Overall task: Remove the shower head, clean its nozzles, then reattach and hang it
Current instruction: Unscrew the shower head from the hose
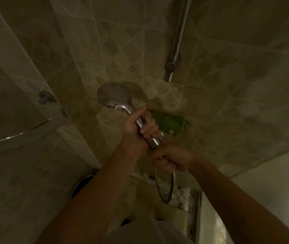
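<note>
Shower head [114,95] sits up in front of the tiled corner of the stall, its round chrome face tilted toward the wall and its handle slanting down to the right into both hands. The left hand [136,128] is wrapped round the middle of the handle, fingers [149,128] curled over the chrome and thumb lying along the upper side. Just below it, the right hand [171,160] is clenched round the bottom end of the handle where the hose [171,184] joins; whether the joint is loose or tight cannot be told, since the fingers cover it. The hose drops from that fist in a narrow loop toward the floor, where a patterned strip of small tiles [187,196] runs along the base of the wall. Behind the hands a green sponge-like pad [168,123] rests against the wall, partly hidden by the left knuckles. A chrome riser pipe [177,39] runs up the wall at upper right, well apart from the shower head. On the left wall a small grey hook [45,97] is fixed above a curved chrome rail [25,132]. The light is dim and yellowish, so the nozzles on the face cannot be made out
</note>
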The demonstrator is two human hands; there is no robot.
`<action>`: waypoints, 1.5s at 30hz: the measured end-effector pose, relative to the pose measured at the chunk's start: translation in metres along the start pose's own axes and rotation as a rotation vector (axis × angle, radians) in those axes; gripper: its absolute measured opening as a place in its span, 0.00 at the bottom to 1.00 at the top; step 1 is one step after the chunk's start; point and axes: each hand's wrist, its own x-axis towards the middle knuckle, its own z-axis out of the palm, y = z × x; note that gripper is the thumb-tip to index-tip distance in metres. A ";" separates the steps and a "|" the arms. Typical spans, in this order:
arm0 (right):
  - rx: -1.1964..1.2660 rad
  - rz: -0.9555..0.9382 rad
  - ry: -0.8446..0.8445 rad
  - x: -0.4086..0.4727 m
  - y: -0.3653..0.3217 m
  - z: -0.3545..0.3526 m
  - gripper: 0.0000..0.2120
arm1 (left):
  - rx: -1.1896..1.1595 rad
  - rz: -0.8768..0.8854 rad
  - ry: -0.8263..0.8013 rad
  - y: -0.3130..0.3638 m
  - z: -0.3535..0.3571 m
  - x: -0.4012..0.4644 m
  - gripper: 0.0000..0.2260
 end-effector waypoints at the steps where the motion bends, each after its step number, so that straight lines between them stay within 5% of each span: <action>1: -0.047 -0.038 0.144 0.004 0.002 0.003 0.19 | 0.057 0.001 0.088 0.001 0.003 0.003 0.20; 4: -0.403 -0.264 0.690 0.016 0.003 0.012 0.04 | 0.107 0.027 0.446 -0.003 0.011 0.011 0.20; 10: -0.853 -0.235 1.096 0.024 0.012 0.013 0.10 | 0.232 0.236 0.650 -0.011 0.013 0.015 0.04; 14: -0.671 -0.388 1.024 0.023 0.003 0.014 0.07 | 0.300 0.344 0.573 -0.013 0.007 0.016 0.12; 18: -0.301 -0.380 0.674 0.015 -0.008 0.014 0.15 | 0.016 0.184 0.280 0.001 0.007 0.012 0.01; 21: -0.041 -0.289 0.455 0.013 -0.005 0.011 0.12 | 0.004 0.083 0.105 0.005 0.000 0.010 0.14; 24: -0.389 -0.402 0.675 0.017 0.001 0.009 0.06 | 0.105 0.074 0.316 -0.001 0.003 0.019 0.22; 27: -0.763 -0.321 1.019 0.025 0.019 0.010 0.09 | 0.185 0.233 0.668 -0.017 0.007 0.028 0.14; 29: -0.785 -0.335 1.097 0.026 0.026 0.008 0.11 | 0.138 0.245 0.680 -0.025 0.007 0.028 0.05; 34: -0.164 -0.364 0.583 0.010 0.020 -0.006 0.04 | 0.006 0.092 0.228 -0.008 0.007 0.020 0.04; 39: 0.244 -0.142 -0.111 -0.001 0.016 -0.009 0.20 | -0.025 0.000 -0.059 -0.004 0.007 0.015 0.17; 42: 0.286 -0.113 -0.220 -0.005 0.015 -0.013 0.19 | 0.002 -0.038 -0.121 -0.006 0.007 0.015 0.15; 45: 0.152 -0.097 0.004 0.001 0.017 -0.013 0.18 | 0.078 -0.049 -0.008 -0.005 0.008 0.021 0.19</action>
